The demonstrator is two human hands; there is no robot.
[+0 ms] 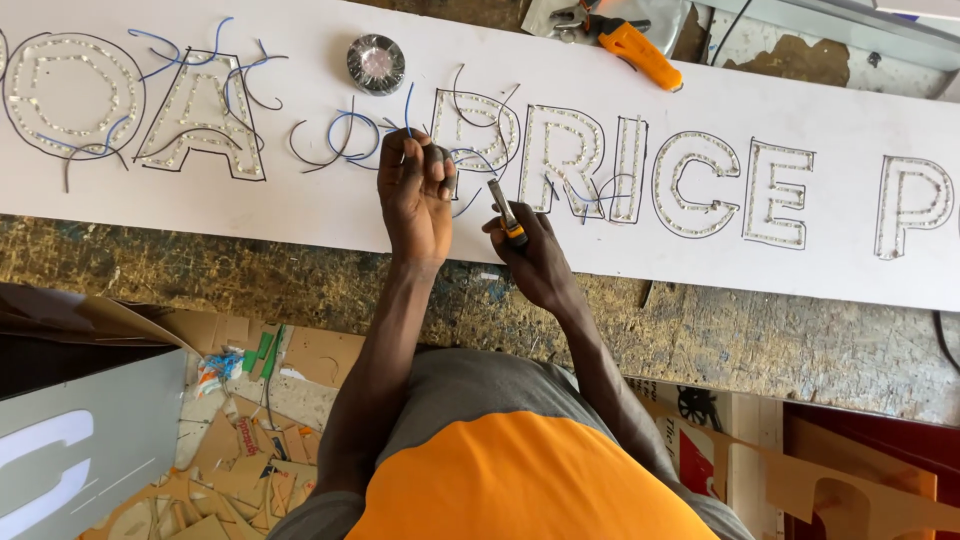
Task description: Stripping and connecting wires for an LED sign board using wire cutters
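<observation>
Blue wire (pixel 408 108) vanishes into left hand (pixel 416 190).

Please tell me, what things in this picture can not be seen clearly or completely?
- Head view: the wire end inside the left hand is hidden by its closed fingers.
- The tip of the small cutter in the right hand is too small to make out.
- The white sign board is cut off by the left and right edges.

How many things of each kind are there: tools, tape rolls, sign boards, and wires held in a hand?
Tools: 2, the small cutter in the right hand and the orange-handled tool beyond the board
Tape roll: 1
White sign board: 1
Blue wire pinched in the left hand: 1
Total: 5
</observation>
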